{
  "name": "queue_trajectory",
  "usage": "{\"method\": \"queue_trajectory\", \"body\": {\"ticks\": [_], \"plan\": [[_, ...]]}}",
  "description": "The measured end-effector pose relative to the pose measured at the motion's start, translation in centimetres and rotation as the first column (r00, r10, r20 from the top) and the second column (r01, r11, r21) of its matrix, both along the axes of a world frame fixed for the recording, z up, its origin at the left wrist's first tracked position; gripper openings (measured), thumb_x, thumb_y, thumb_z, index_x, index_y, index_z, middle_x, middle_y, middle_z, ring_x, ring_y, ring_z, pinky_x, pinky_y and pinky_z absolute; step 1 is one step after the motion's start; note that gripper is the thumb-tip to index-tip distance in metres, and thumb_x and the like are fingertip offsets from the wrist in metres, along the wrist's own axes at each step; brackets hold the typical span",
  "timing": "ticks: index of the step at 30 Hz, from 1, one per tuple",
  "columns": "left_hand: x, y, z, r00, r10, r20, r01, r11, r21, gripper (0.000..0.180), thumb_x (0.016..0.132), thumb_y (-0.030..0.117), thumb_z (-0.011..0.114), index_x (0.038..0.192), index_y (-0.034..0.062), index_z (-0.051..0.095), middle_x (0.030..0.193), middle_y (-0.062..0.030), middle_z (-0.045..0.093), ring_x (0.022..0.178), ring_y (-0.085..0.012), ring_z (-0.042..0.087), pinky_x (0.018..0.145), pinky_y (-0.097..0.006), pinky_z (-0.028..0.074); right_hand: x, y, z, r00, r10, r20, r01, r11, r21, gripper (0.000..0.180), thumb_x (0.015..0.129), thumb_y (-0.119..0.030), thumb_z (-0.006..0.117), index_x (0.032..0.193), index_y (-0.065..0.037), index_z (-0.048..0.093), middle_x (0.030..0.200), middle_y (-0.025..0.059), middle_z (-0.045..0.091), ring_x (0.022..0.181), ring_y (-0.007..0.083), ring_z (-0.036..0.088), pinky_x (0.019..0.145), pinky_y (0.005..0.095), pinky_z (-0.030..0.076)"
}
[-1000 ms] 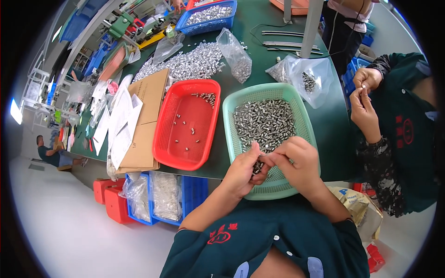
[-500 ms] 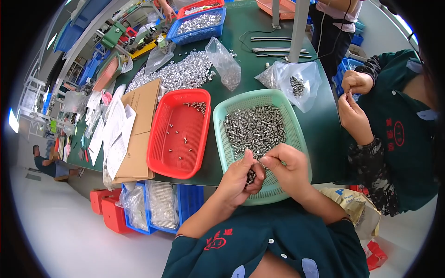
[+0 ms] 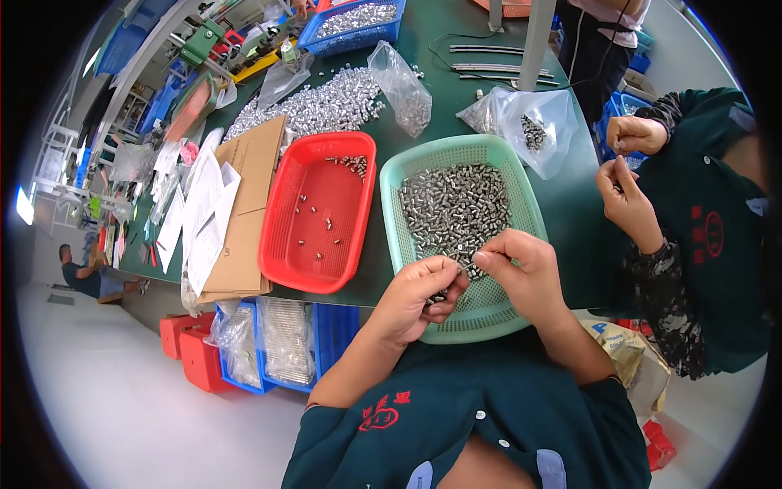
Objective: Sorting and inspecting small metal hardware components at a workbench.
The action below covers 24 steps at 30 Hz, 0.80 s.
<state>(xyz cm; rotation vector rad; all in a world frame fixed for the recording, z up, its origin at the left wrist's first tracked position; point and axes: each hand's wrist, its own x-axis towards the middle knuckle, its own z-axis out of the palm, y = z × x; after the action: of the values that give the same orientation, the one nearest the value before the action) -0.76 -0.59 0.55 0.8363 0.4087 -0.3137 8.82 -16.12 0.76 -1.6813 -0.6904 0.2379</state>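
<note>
Metal pieces (image 3: 437, 298) partly hidden in the left hand (image 3: 414, 298), thin item (image 3: 466, 266) pinched by the right hand (image 3: 525, 273) too small to identify, green basket (image 3: 476, 328) partly covered by both hands, orange tray (image 3: 509, 9) and standing person (image 3: 601, 45) cut off at top

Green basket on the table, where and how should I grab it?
Take the green basket by its raised rim at both long sides, probably coming from left and right together. Tabletop shows beside each, while a plastic bag lies close to the far right corner. Grip slightly beyond the middle, since the metal pieces are heaped mostly toward the far end.
</note>
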Motion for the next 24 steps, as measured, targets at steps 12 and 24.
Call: {"method": "queue_trajectory", "body": {"ticks": [12,24], "plan": [[0.3,-0.7,-1.0,0.998,0.038,-0.050,-0.043,0.994,-0.104,0.028,0.094,0.027,0.046,0.080,0.0040,0.053,0.063,-0.0016,0.047,0.044,-0.0065,0.034,0.040,-0.020,0.025,-0.3,-0.3,-1.8,0.963,-0.048,-0.266,0.092,0.983,0.157,0.010,0.082,-0.006,0.065,0.078,0.002,0.061,0.066,-0.0007,0.055,0.062,0.0050,0.049,0.055,0.0206,0.039],[0.7,-0.4,-1.0,0.997,0.057,-0.053,-0.068,0.974,-0.216,0.021,0.092,0.019,0.044,0.101,0.0032,0.055,0.076,-0.0051,0.050,0.051,-0.0075,0.037,0.042,-0.019,0.026,-0.6,-0.1,-1.9,0.961,-0.016,-0.277,0.069,0.981,0.182,0.011,0.083,-0.006,0.064,0.077,0.002,0.060,0.066,-0.0005,0.054,0.062,0.0041,0.046,0.053,0.0205,0.037]]}}
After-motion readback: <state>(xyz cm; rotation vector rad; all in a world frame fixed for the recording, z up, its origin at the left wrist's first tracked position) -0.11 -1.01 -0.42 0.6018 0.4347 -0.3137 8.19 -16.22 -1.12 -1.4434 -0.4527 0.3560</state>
